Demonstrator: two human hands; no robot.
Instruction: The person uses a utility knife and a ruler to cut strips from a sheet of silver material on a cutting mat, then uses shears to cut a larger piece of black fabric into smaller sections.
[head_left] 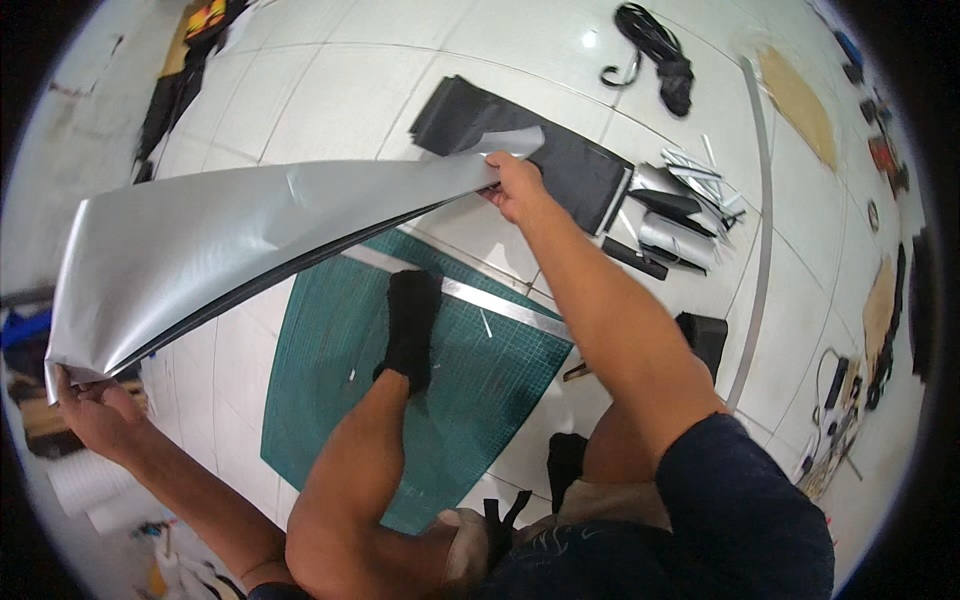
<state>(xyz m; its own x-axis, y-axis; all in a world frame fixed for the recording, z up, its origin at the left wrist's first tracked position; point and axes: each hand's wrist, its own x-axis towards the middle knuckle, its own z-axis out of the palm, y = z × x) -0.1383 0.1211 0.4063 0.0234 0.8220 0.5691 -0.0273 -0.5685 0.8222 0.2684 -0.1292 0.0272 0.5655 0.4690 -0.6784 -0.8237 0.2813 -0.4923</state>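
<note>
A long silver sheet with a black underside (250, 215) is stretched between my two hands, raised above the floor. My left hand (98, 412) pinches its near left corner, the fingertips partly hidden by the folded material. At the other end my right hand (515, 187) grips the narrow part, thumb on top, with a curled silver end beyond it. Below lies a green cutting mat (330, 400). A metal ruler (505, 307) rests across the mat, with my black-socked foot (412, 315) on it.
A stack of black sheets (560, 170) lies beyond my right hand, beside silver and black offcuts (680, 225). A long grey strip (765, 220) runs along the right. Farther off are a black strap bundle (660, 50) and tan pieces (797, 100). White rolls (95, 490) sit at lower left.
</note>
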